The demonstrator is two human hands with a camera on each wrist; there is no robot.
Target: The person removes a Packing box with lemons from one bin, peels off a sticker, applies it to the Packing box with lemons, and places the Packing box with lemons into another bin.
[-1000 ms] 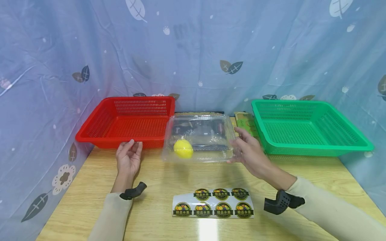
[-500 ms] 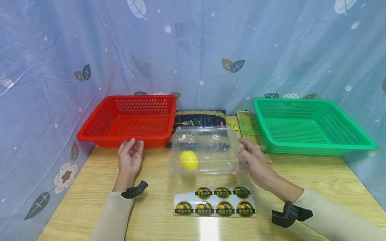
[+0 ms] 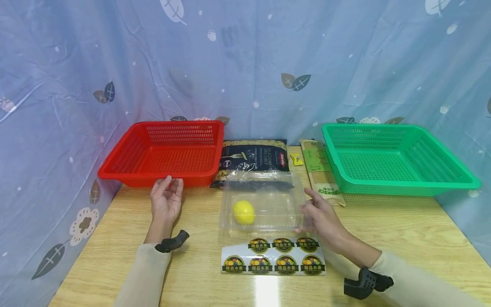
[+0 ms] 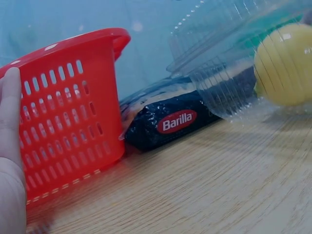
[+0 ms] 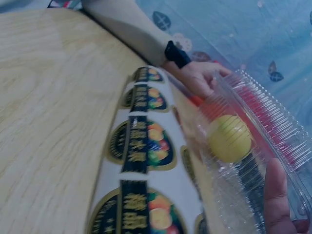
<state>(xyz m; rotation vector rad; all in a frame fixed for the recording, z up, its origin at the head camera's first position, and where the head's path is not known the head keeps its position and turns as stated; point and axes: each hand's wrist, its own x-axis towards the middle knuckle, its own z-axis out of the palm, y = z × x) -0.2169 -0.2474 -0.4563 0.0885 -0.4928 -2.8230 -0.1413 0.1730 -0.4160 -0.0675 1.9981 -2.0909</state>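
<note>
**Clear box with lemon set down in mid-bench, label sheet untouched**

The bench (image 3: 402, 230) carried everything, with a patterned blue curtain (image 3: 245, 64) hung behind and to both sides. At its far right stood the green basket (image 3: 460, 181), and at its far left the red basket (image 3: 115, 172); neither held anything that could be seen.

Between the baskets lay a dark pasta bag (image 3: 255, 155), and just beside the green basket a long tan packet (image 3: 320, 170) with a small yellow sachet (image 3: 296, 159) next to it.

In front of the pasta bag sat the clear plastic box (image 3: 276, 204), lid down, resting on or just above the wood; which could not be told. The right hand (image 3: 324, 217) held its right edge, thumb on top and fingers curled along the side. The left hand (image 3: 166, 202) lay relaxed and apart, fingers straight, touching the front wall of the red basket and holding nothing.

Just in front of the box lay the sticker sheet (image 3: 273, 258), six round fruit labels all in place.

Inside the box, at its left end, sat one yellow lemon (image 3: 244, 212).

By the look of it, the fruit was boxed and the box brought to the middle; no label was on the lid, and both baskets waited.
</note>
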